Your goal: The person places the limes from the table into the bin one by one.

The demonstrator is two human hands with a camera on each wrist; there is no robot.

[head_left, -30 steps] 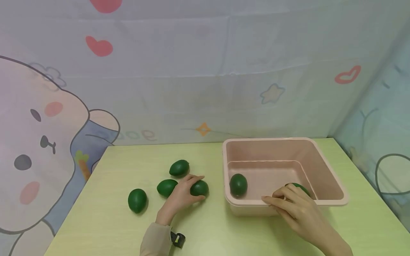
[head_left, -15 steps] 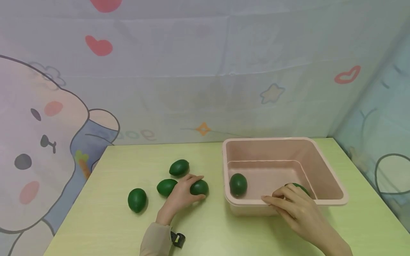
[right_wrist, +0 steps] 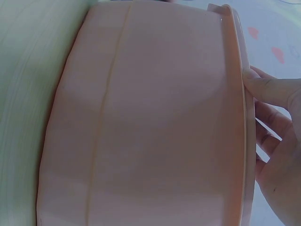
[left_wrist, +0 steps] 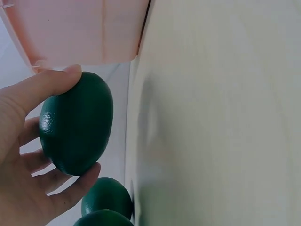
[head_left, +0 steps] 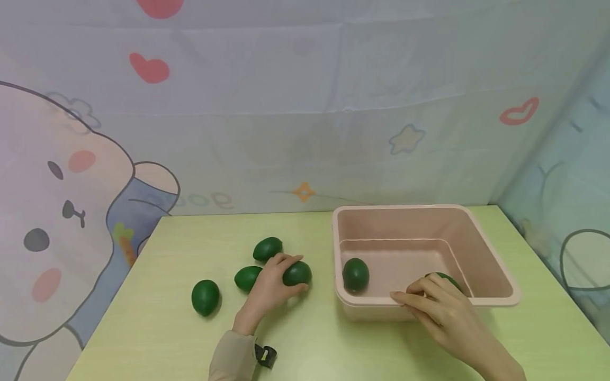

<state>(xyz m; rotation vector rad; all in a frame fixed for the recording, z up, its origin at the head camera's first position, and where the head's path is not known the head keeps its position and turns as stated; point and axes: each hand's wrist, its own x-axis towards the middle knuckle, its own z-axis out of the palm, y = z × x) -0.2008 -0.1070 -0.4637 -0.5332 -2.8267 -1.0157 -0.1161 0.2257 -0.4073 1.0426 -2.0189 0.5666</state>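
Observation:
My left hand [head_left: 270,286] holds a smooth dark green oval fruit [head_left: 297,274] between thumb and fingertips. In the left wrist view the fruit [left_wrist: 77,125] hangs slightly off the table, thumb at one end and fingers at the other. My right hand [head_left: 445,320] grips the near rim of the pink plastic basin [head_left: 400,301], thumb outside and fingers over the inner side. Inside the basin, one green fruit [head_left: 356,275] lies at the left; another [head_left: 448,279] is partly hidden behind the right hand. The right wrist view shows the basin's outer wall [right_wrist: 160,113].
Three more green fruits lie on the pale yellow-green table [head_left: 157,338]: one behind the left hand [head_left: 268,248], one by its knuckles [head_left: 247,278] and one farther left [head_left: 205,298]. A printed cloth [head_left: 267,132] hangs behind the table.
My left hand's fingers have closed in on the fruit and raised it a little. My right hand and the basin stay where they were.

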